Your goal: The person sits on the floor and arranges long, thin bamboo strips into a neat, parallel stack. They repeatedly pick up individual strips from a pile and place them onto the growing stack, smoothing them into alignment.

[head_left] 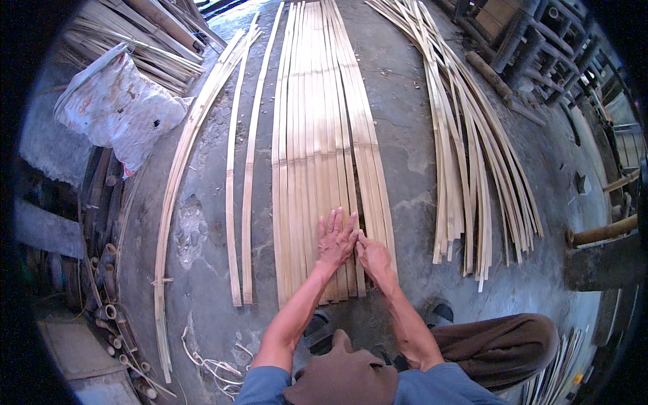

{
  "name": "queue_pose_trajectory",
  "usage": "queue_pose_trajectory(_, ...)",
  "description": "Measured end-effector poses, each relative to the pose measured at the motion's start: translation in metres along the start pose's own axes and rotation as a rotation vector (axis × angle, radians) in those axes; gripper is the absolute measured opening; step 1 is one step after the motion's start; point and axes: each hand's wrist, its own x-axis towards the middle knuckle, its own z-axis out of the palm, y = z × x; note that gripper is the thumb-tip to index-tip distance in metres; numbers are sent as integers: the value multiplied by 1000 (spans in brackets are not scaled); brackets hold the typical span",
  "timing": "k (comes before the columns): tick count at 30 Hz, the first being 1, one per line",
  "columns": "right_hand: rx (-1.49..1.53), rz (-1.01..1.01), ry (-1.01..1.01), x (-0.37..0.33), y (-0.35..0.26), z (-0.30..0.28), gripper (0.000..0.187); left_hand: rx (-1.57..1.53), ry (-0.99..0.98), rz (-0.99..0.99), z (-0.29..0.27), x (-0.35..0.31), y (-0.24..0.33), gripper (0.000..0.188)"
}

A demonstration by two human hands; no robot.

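Long pale bamboo strips (297, 196) lie side by side on the floor in front of me, making a flat panel that runs away from my feet. My left hand (335, 239) rests palm down on the strips, its fingers stretched out and apart. Close beside it, my right hand (375, 258) is closed, with curled fingers at the edge of a bamboo strip (360, 273). Its grip is partly hidden. A narrow gap opens just beyond the hands, between the main panel and several strips (368, 158) on its right.
Two separate strips (248, 202) lie left of the panel, beside a tied bundle (179, 175). More loose strips (466, 162) fan out on the right. A white sack (121, 101) and bamboo poles (108, 256) stand at the left edge. Thin curled strands (212, 364) lie near my left arm.
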Motion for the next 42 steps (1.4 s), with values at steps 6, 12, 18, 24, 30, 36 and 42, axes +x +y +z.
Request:
queue_pose_trajectory(6,-194,-14,207,3,-6,-18,38,4,-21,-24,3,0,8,62)
queue_pose_trajectory(12,-394,-151,296,-13,22,27,43,10,-92,27,5,5,14,60)
queue_pose_trajectory(18,-369,-140,271,-22,23,27,42,-24,-89,28,2,8,14,59)
queue_pose_trajectory(24,-289,-112,270,-18,15,14,38,-252,78,-152,-13,-1,-7,56)
queue_pose_trajectory(30,-149,-133,408,-13,-5,11,35,20,284,-705,-59,-62,-115,60)
queue_pose_trajectory(36,-13,-209,341,-12,-19,20,30,181,112,-833,-93,-92,-171,58)
queue_pose_trajectory(42,114,-234,308,-26,-26,30,30,-25,226,-774,-91,-88,-183,47)
